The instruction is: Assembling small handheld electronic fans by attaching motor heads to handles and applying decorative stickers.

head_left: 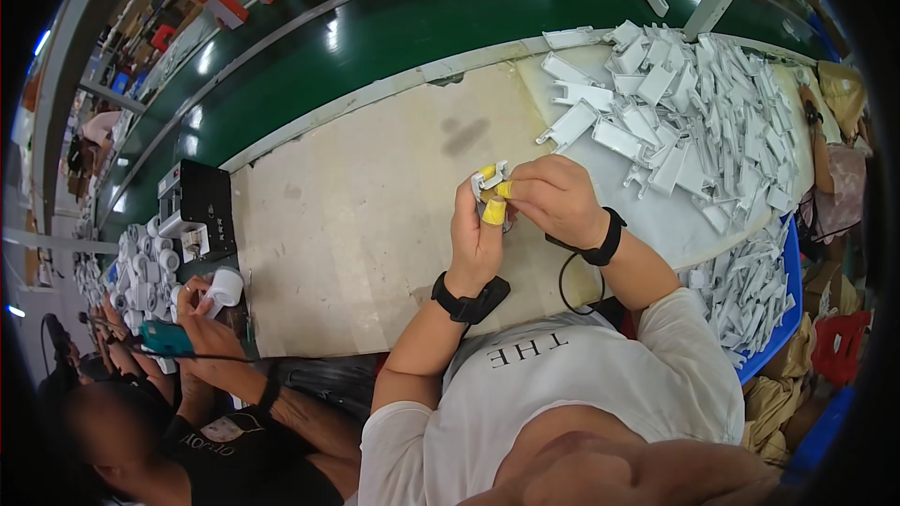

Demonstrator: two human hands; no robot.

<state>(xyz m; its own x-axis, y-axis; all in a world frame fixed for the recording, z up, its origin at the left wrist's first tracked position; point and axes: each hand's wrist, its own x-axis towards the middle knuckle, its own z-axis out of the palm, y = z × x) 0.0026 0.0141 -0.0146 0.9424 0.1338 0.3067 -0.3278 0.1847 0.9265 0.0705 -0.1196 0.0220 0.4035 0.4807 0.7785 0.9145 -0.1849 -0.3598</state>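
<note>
Above the middle of the table, my left hand is closed on a small white plastic part, thumb on the near side. My right hand pinches at the right side of the same part, its fingertips close to the left thumb. Yellow covers wrap several of my fingertips. The part is partly hidden by the fingers. Whether a smaller piece is between the right fingertips, I cannot tell.
Right of my hands lies a large heap of white plastic housings; more fill a blue bin. A black device stands at the table's left edge, beside a co-worker's hand with a white round part. A green conveyor runs behind.
</note>
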